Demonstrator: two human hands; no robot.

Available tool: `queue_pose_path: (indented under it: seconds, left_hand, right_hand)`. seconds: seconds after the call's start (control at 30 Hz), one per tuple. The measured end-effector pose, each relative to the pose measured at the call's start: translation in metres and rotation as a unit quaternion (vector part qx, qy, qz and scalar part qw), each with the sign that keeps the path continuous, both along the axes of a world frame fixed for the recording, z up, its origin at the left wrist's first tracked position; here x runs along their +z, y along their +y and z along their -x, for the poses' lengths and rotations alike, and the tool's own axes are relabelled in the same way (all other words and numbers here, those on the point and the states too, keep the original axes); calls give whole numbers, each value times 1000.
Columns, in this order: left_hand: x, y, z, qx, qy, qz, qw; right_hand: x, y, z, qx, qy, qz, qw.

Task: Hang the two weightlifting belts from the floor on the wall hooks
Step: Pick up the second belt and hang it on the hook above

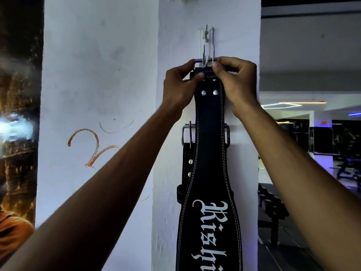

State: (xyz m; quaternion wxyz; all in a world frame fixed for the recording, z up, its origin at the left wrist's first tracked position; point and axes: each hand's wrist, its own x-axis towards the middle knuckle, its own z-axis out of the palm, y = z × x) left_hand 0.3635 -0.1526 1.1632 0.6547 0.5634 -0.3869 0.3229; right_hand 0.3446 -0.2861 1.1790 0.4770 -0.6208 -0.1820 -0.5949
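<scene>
I see two bare forearms entering from the lower left and lower right of the frame. No sleeves reach the wrists. Left hand (180, 85) and right hand (237, 81) wear nothing.

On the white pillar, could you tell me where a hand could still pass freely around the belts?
Bare wall flanks the front belt to its right, up to the pillar edge, and above the hook. It is crowded at the buckle, where left hand and right hand grip, and lower left, where the second belt hangs behind.
</scene>
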Motion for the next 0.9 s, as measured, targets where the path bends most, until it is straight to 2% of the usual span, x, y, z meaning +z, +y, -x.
queue_pose_path:
  seconds: [0.1,0.27,0.43,0.53,0.67,0.77,0.9]
  left_hand:
    - [-8,2,-4,-24,7,-6,1000]
    - [-14,1,-5,-21,4,11,1000]
    - [-14,5,-9,-19,-16,-18,1000]
    - [-13,6,-9,0,-1,-24,1000]
    - [-5,6,-7,37,13,-49,998]
    - [6,5,-7,107,34,-29,993]
    - [11,3,-8,126,59,-16,990]
  right_hand:
    - [-8,-2,0,22,6,-5,1000]
    - [-14,0,3,3,-2,7,1000]
    - [-14,-3,2,14,28,-10,999]
    - [-9,-3,4,33,63,-25,997]
    - [-7,0,2,31,49,-42,997]
    - [-6,0,-1,24,47,-55,997]
    - [-6,-1,-2,18,46,-58,997]
